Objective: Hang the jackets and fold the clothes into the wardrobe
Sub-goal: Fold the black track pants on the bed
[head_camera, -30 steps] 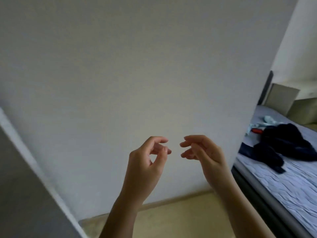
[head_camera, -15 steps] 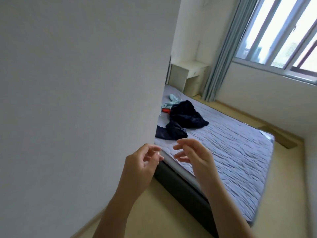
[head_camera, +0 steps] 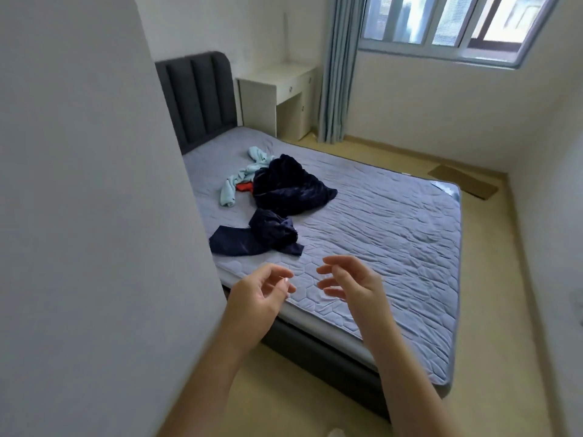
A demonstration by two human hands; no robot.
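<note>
A heap of clothes lies on the grey quilted bed [head_camera: 394, 234]: a large dark navy jacket [head_camera: 288, 187], a smaller navy garment [head_camera: 262, 238] nearer me, a light blue garment [head_camera: 239, 178] and a bit of red cloth [head_camera: 244, 187] behind. My left hand [head_camera: 262, 294] and my right hand [head_camera: 350, 282] hover side by side above the bed's near edge, short of the clothes. Both hold nothing, with fingers loosely curled. No wardrobe shows in this view.
A white wall [head_camera: 94, 216] fills the left and ends just beside my left hand. Beyond the dark padded headboard [head_camera: 198, 96] stand a white desk [head_camera: 277, 96], a grey-blue curtain [head_camera: 337, 67] and a window [head_camera: 457, 23]. A cardboard piece [head_camera: 463, 186] lies on the floor.
The view has swung right from the white wall onto the bed and window. Both hands kept their loosely curled pose in front of me and now hover over the bed's edge.
</note>
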